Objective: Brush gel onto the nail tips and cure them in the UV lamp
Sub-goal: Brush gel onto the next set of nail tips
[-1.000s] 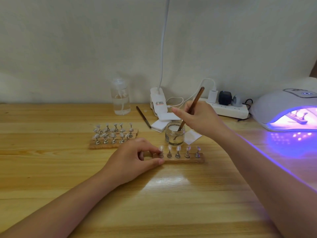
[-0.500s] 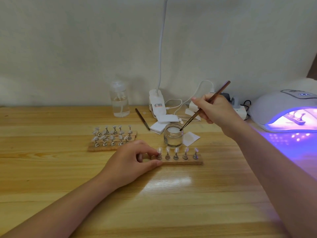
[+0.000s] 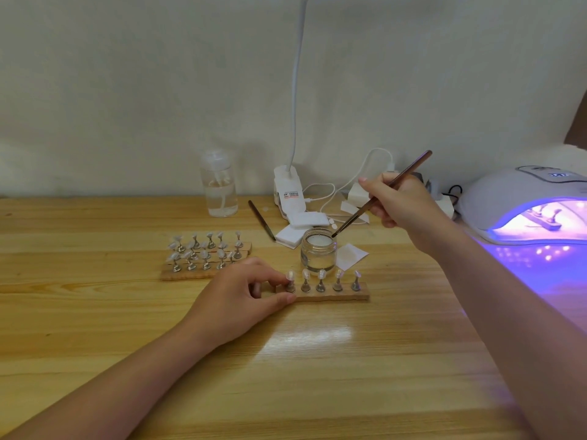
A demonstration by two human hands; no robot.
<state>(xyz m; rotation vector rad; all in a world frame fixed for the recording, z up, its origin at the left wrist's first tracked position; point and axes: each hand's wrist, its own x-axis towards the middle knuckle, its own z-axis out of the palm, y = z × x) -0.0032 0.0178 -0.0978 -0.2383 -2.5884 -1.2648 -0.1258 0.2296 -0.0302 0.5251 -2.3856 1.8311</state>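
Note:
A wooden strip (image 3: 330, 296) carrying several nail tips (image 3: 321, 274) on metal stands lies at the table's middle. My left hand (image 3: 241, 296) pinches the strip's left end between thumb and fingers. My right hand (image 3: 401, 203) grips a thin brown brush (image 3: 378, 196), slanted down to the left, its bristle tip at the right rim of the open glass gel jar (image 3: 318, 253) just behind the strip. At the far right the white UV lamp (image 3: 521, 198) glows violet, with another wooden strip (image 3: 541, 221) of tips inside.
Two more wooden strips (image 3: 203, 270) of nail tips sit left of the jar. A clear pump bottle (image 3: 219, 185), a second brush (image 3: 262, 220), white pads (image 3: 305, 225), a clip lamp base (image 3: 287, 196) with cables and a power strip (image 3: 443, 204) line the back.
My right hand lifted the brush out of the jar and swung right; its tip now sits at the jar's rim. My left hand has kept its hold on the strip.

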